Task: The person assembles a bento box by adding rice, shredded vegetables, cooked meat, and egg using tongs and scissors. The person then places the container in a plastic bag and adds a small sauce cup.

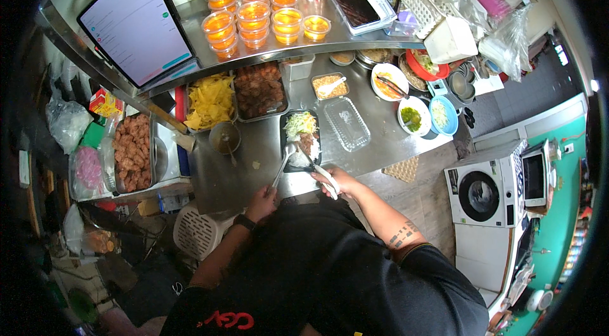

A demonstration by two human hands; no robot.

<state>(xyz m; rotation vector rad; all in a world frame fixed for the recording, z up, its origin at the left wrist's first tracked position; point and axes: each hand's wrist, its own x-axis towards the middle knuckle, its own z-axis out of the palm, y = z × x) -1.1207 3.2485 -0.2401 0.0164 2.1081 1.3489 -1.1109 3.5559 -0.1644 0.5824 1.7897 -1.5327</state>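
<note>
A black takeaway tray (283,130) sits near the counter's front edge, holding shredded vegetables (301,124), brown meat pieces (309,142) and white rice (297,158). My left hand (261,204) is closed round the handle of a metal spoon (280,168), whose bowl rests over the tray's left side. In my right hand (343,182) are white-handled scissors (325,177), their dark blades reaching into the meat and rice. A clear plastic lid (347,123) lies just right of the tray.
Behind stand a pan of dark meat (260,92), yellow slices (211,101) and a sauce pot (225,138). Bowls of greens (413,118) and shredded vegetables (443,115) are at the right. Overhead, a shelf (254,57) carries orange-filled cups (254,12) and a tablet (136,25).
</note>
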